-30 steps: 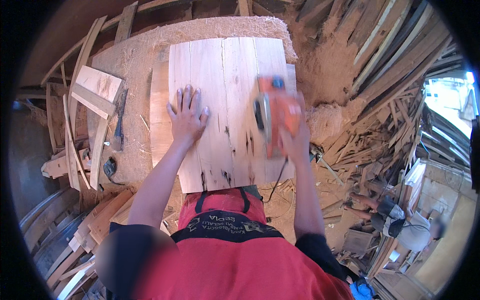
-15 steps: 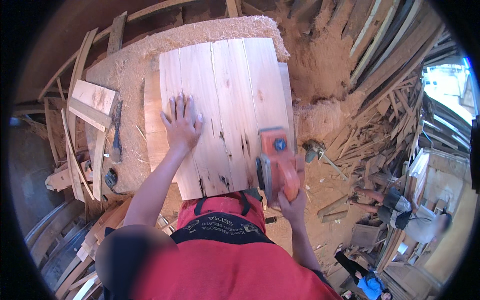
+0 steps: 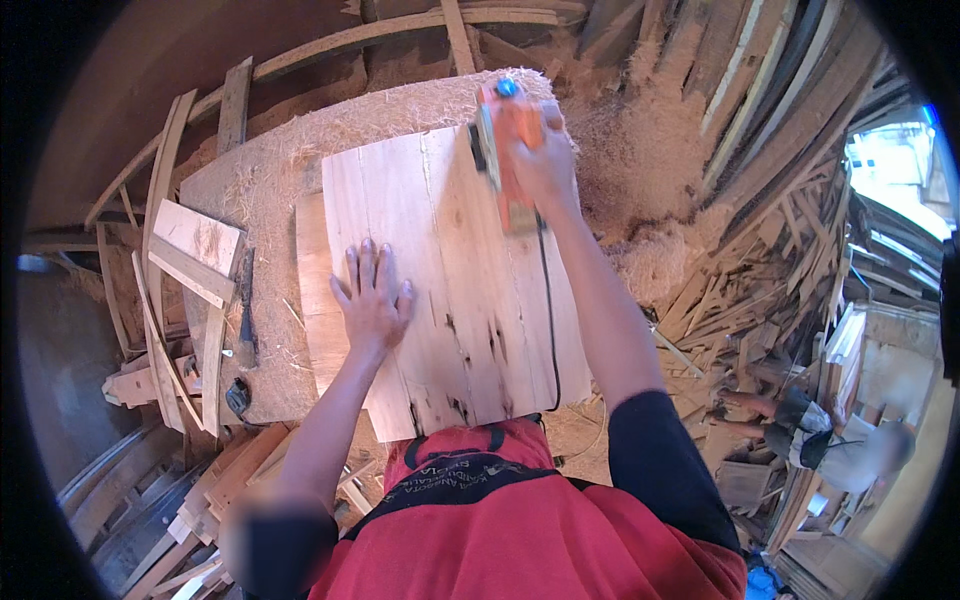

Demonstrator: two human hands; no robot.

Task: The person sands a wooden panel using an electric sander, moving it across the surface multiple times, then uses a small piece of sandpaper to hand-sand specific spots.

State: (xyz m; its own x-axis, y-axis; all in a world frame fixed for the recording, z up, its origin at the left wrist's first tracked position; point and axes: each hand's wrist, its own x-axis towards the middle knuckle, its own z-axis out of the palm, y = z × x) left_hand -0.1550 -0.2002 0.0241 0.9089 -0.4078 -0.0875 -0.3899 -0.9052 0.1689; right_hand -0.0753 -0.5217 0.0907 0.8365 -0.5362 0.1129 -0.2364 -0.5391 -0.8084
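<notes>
A wide pale board [image 3: 460,270] made of joined planks, with dark knots and cracks near its front edge, lies flat before me. My left hand [image 3: 373,308] presses on its left part, palm down with fingers spread. At the far right end of the board, my right hand [image 3: 546,170] is wrapped round the handle of an orange electric planer [image 3: 512,125] with a blue front knob. The planer's underside against the wood is hidden. Its black cord [image 3: 552,320] trails back along the board's right side.
Under the board is a shavings-covered bench [image 3: 265,250]. To the left lie a wooden block [image 3: 198,245], a long dark tool [image 3: 247,310] and a small black object [image 3: 238,396]. Scrap wood [image 3: 770,260] is heaped on the right, with another person [image 3: 815,435] seated beyond.
My right hand has pushed the planer from the board's near right edge to its far end. The left hand stays spread on the left part. The view has shifted slightly.
</notes>
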